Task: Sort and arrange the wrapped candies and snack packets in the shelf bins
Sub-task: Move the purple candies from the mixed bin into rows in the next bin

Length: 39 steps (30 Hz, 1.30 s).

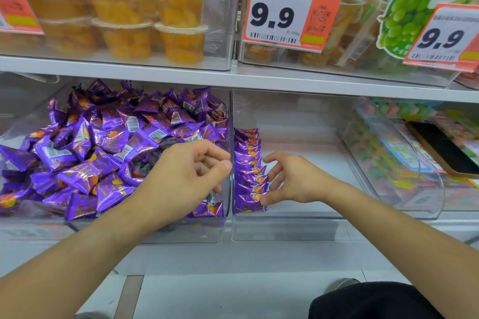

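A loose pile of purple wrapped candies (103, 147) fills the clear left bin (155, 232). In the clear right bin (298, 228), a neat row of the same purple candies (247, 160) stands on edge along the left wall. My left hand (181, 176) hovers over the pile's right front corner, fingers loosely curled, with nothing visible in them. My right hand (293, 181) rests beside the row. Its thumb presses the front packet and its spread fingers touch the row's right side.
A dark phone (445, 150) lies on a tilted clear bin of colourful sweets (388, 163) at the right. Above the white shelf board (181, 75) stand bins of orange jelly cups (178, 26) with an orange price tag (290, 13).
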Available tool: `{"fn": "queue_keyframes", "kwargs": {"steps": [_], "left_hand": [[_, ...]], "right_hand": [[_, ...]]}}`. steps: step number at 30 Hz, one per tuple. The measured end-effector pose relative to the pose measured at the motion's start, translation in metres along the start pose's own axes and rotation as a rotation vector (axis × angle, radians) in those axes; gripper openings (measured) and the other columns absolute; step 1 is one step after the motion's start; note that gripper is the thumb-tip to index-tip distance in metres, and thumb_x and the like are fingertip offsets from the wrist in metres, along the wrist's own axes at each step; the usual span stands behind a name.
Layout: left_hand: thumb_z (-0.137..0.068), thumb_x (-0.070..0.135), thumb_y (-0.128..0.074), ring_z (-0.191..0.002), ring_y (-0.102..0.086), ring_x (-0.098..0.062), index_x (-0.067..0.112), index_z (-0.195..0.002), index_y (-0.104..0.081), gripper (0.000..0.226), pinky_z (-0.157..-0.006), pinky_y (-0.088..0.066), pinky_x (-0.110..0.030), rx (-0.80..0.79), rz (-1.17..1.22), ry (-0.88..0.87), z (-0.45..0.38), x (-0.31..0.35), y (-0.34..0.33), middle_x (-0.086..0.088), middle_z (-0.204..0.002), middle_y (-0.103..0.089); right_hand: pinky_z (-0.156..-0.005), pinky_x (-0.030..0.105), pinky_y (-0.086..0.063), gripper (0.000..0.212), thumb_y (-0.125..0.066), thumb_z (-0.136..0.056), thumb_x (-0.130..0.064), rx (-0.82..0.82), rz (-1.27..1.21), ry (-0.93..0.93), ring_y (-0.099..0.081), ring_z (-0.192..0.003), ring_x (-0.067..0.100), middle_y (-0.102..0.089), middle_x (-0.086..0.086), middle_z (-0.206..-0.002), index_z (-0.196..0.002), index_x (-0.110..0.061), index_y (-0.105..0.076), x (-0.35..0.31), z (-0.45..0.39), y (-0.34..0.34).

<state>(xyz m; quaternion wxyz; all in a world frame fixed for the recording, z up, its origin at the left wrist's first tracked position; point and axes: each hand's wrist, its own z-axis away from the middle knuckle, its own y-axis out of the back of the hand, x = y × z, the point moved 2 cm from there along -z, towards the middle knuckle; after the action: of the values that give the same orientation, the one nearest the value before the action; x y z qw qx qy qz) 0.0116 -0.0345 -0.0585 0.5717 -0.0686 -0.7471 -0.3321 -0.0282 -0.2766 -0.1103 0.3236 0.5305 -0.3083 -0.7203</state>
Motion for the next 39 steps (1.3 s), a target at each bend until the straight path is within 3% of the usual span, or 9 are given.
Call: {"fn": "queue_keyframes", "kwargs": {"steps": [11, 20, 22, 25, 28, 30, 33, 36, 39], "left_hand": [[-0.092, 0.018, -0.066, -0.064, -0.072, -0.016, 0.021, -0.093, -0.069, 0.004, -0.059, -0.053, -0.019, 0.001, -0.012, 0.001, 0.0, 0.0, 0.0, 0.002, -0.076, -0.07], [-0.09, 0.019, -0.066, -0.064, -0.072, -0.016, 0.021, -0.093, -0.07, 0.005, -0.061, -0.054, -0.022, 0.022, -0.01, -0.013, -0.001, 0.001, 0.005, -0.001, -0.08, -0.071], [-0.088, 0.02, -0.069, -0.062, -0.068, -0.014, 0.024, -0.091, -0.071, 0.005, -0.062, -0.055, -0.025, 0.071, -0.076, -0.044, -0.002, 0.002, 0.013, 0.002, -0.078, -0.07], [-0.084, 0.021, -0.072, -0.059, -0.054, -0.008, 0.028, -0.09, -0.071, 0.009, -0.06, -0.047, -0.014, 0.206, -0.263, -0.137, -0.007, 0.003, 0.035, 0.002, -0.074, -0.065], [-0.08, 0.027, -0.075, -0.081, -0.055, -0.002, 0.024, -0.109, -0.068, 0.03, -0.078, -0.038, -0.008, 0.294, -0.537, -0.226, -0.019, -0.005, 0.055, 0.005, -0.096, -0.063], [-0.079, 0.035, -0.077, -0.109, -0.053, -0.017, 0.019, -0.128, -0.059, 0.055, -0.096, -0.038, -0.024, 0.225, -0.655, -0.205, -0.032, -0.018, 0.056, -0.001, -0.119, -0.058], [-0.08, 0.037, -0.077, -0.114, -0.053, -0.029, 0.019, -0.13, -0.06, 0.056, -0.099, -0.043, -0.044, 0.158, -0.731, -0.161, -0.047, -0.034, 0.046, -0.005, -0.123, -0.06], [-0.084, 0.023, -0.073, -0.101, -0.06, -0.027, 0.02, -0.112, -0.071, 0.028, -0.088, -0.047, -0.038, 0.296, -0.697, -0.204, -0.053, -0.034, 0.051, -0.002, -0.102, -0.067], [-0.088, 0.015, -0.07, -0.082, -0.064, -0.011, 0.02, -0.103, -0.074, 0.017, -0.076, -0.046, -0.023, 0.413, -0.501, -0.206, -0.044, -0.031, 0.065, 0.013, -0.085, -0.067]], "right_hand": [[-0.069, 0.021, -0.052, 0.083, -0.096, -0.057, -0.037, 0.03, -0.038, 0.017, -0.065, -0.092, 0.004, -0.061, -0.009, -0.116, -0.129, -0.024, -0.057, 0.0, -0.004, -0.005], [-0.071, 0.019, -0.05, 0.09, -0.091, -0.062, -0.047, 0.031, -0.014, 0.001, -0.064, -0.096, 0.003, -0.056, -0.012, -0.121, -0.137, -0.029, -0.047, -0.001, 0.003, 0.004], [-0.072, 0.019, -0.05, 0.077, -0.088, -0.066, -0.048, 0.104, 0.022, 0.012, -0.065, -0.093, 0.002, -0.059, -0.012, -0.117, -0.132, -0.029, -0.053, -0.004, 0.007, 0.011], [-0.067, 0.016, -0.048, 0.03, -0.084, -0.077, -0.032, 0.37, -0.057, 0.152, -0.066, -0.078, -0.002, -0.07, -0.013, -0.094, -0.102, -0.026, -0.069, -0.02, 0.016, 0.026], [-0.065, 0.016, -0.049, 0.01, -0.078, -0.083, -0.015, 0.527, -0.267, 0.333, -0.064, -0.068, 0.002, -0.071, -0.008, -0.077, -0.084, -0.022, -0.072, -0.056, 0.029, 0.029], [-0.065, 0.018, -0.05, 0.009, -0.077, -0.083, -0.011, 0.5, -0.261, 0.459, -0.063, -0.067, 0.006, -0.071, -0.006, -0.076, -0.084, -0.018, -0.072, -0.085, 0.032, 0.023], [-0.07, 0.011, -0.045, 0.019, -0.079, -0.08, -0.015, 0.422, -0.019, 0.567, -0.063, -0.077, 0.006, -0.069, -0.006, -0.088, -0.097, -0.018, -0.071, -0.118, 0.018, 0.014], [-0.083, 0.022, -0.049, 0.037, -0.077, -0.077, -0.024, 0.384, 0.254, 0.471, -0.061, -0.091, 0.012, -0.067, -0.001, -0.102, -0.113, -0.018, -0.068, -0.132, -0.006, 0.015], [-0.09, 0.037, -0.052, 0.056, -0.079, -0.072, -0.029, 0.328, 0.377, 0.361, -0.064, -0.101, 0.021, -0.069, 0.002, -0.112, -0.124, -0.016, -0.064, -0.145, -0.023, 0.017]]}}
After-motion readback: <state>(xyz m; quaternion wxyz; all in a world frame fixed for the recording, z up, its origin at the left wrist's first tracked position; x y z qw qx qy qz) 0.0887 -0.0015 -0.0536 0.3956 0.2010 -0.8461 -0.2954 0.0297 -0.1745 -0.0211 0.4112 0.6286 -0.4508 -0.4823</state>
